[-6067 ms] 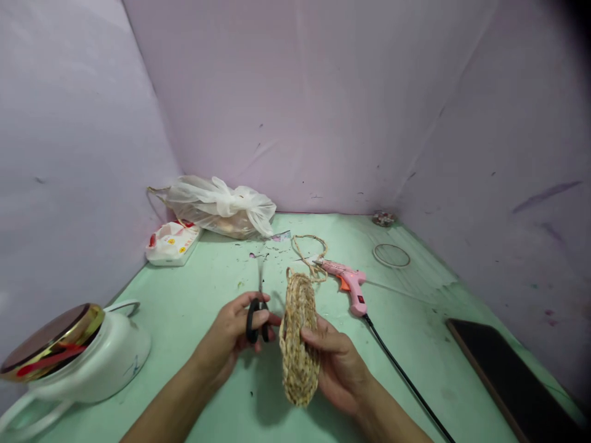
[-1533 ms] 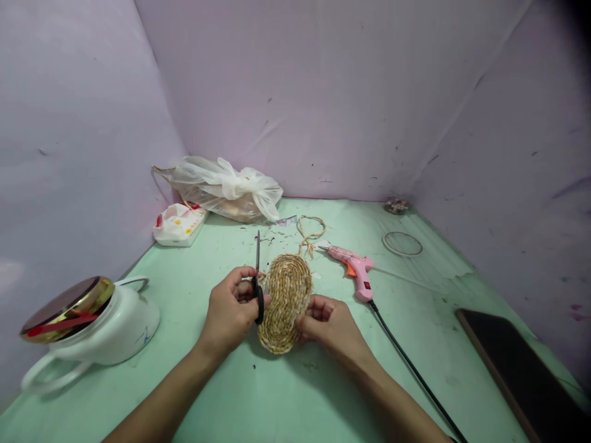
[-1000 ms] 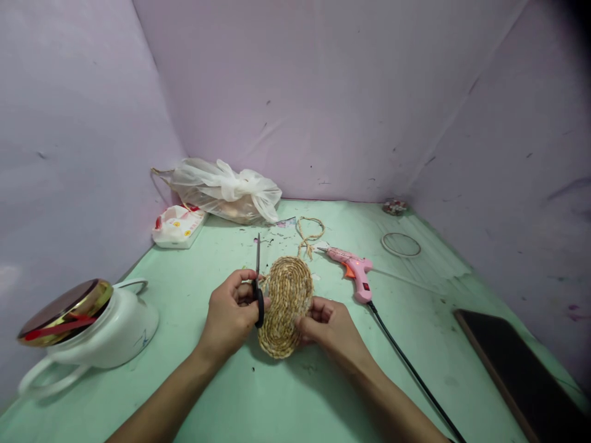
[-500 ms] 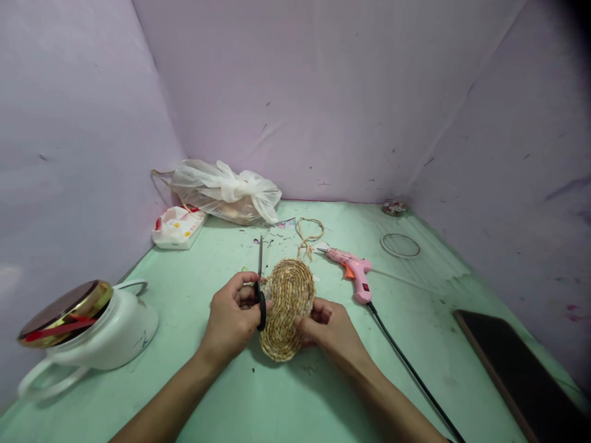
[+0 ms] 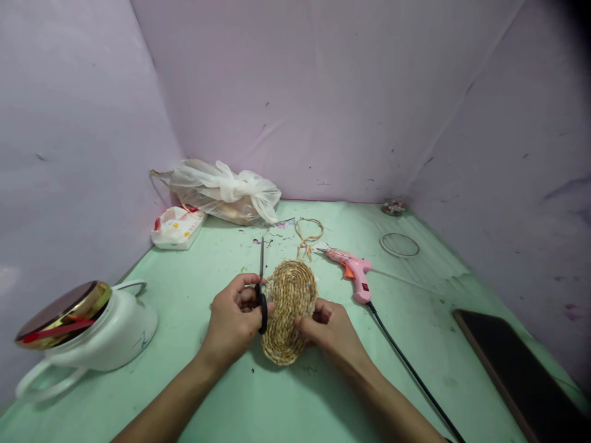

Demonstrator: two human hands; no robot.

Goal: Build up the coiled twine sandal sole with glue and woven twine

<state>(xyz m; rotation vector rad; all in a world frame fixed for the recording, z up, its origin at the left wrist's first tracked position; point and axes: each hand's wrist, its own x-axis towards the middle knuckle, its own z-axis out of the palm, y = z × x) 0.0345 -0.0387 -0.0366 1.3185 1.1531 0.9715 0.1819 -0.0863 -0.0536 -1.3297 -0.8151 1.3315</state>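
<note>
My left hand (image 5: 233, 320) is closed on black-handled scissors (image 5: 261, 289), whose blades point away from me along the left edge of a woven oval straw mat (image 5: 289, 307). My right hand (image 5: 329, 329) pinches the mat's right side, holding it tilted up from the green table (image 5: 295, 394). A loose tail of braided straw cord (image 5: 307, 237) lies just beyond the mat.
A pink glue gun (image 5: 351, 274) with a black cable (image 5: 410, 375) lies right of the mat. At the back left are a plastic bag (image 5: 221, 194) and a small packet (image 5: 176, 226). A white pot with a gold lid (image 5: 78, 335) stands left. A thin ring (image 5: 399, 245) and a dark board (image 5: 517, 369) lie right.
Six seconds ago the mat was held edge-on; it now faces me flat. Over the last second both hands, scissors and mat drifted slightly right and toward me.
</note>
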